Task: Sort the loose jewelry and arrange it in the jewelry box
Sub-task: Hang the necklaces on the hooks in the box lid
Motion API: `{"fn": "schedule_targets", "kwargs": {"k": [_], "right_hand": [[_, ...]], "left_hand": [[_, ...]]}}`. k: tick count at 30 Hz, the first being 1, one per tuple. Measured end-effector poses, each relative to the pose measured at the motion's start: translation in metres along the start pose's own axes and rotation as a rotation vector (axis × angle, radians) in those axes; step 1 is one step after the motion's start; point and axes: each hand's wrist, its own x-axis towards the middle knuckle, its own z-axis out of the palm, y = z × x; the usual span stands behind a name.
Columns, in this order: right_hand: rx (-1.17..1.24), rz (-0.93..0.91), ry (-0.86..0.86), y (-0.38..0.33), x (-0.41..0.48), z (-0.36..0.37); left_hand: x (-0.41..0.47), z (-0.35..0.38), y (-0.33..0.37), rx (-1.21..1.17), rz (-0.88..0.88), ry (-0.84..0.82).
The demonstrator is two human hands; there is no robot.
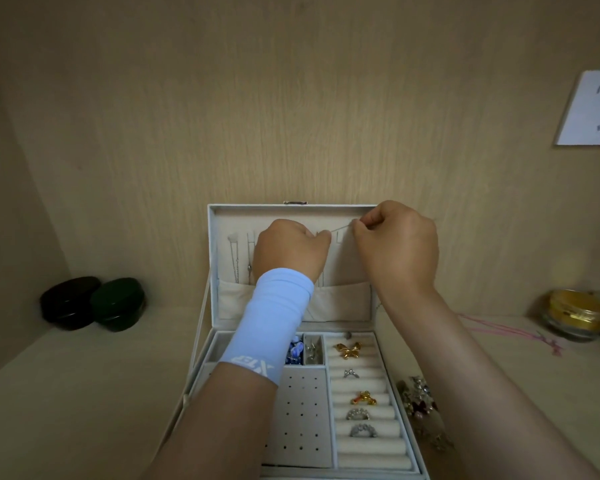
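The grey jewelry box (409, 441) stands open on the shelf, its lid (291, 213) upright against the back wall. Both hands are raised in front of the lid lining. My left hand (288, 251) and my right hand (399, 244) each pinch an end of a thin silver chain (340, 229) stretched between them near the lid's hooks. Two other chains (236, 261) hang at the lid's left. Several rings, among them a gold bow ring (349, 349), sit in the ring rolls on the right. Blue pieces (296, 349) lie in a small compartment.
Loose jewelry (420, 403) lies on the shelf right of the box. A pink cord (513, 332) and a gold-lidded jar (575, 313) are at the far right. Two dark round tins (94, 303) stand at the left. A wall socket (593, 109) is upper right.
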Motion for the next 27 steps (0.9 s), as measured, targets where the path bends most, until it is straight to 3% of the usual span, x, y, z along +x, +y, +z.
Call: {"fn": "schedule_targets", "kwargs": {"k": [12,15,18,22,27], "right_hand": [[-0.161,-0.091,-0.221,-0.005,-0.003,-0.011],[-0.218,-0.054,-0.361,-0.004,-0.007,-0.016],[-0.096,0.106,-0.595,-0.008,-0.009,-0.025],[0.273,0.387,-0.857,-0.012,-0.017,-0.039],[0.341,0.339,-0.917,-0.011,-0.018,-0.046]], "left_hand": [[-0.012,-0.005,-0.015,0.049,-0.059,-0.262],[-0.018,-0.012,-0.014,-0.085,-0.114,-0.47],[-0.025,-0.024,-0.008,-0.181,-0.097,-0.687],[-0.025,-0.037,-0.004,-0.057,0.028,-0.844],[-0.025,-0.057,-0.004,0.096,0.095,-0.976]]}}
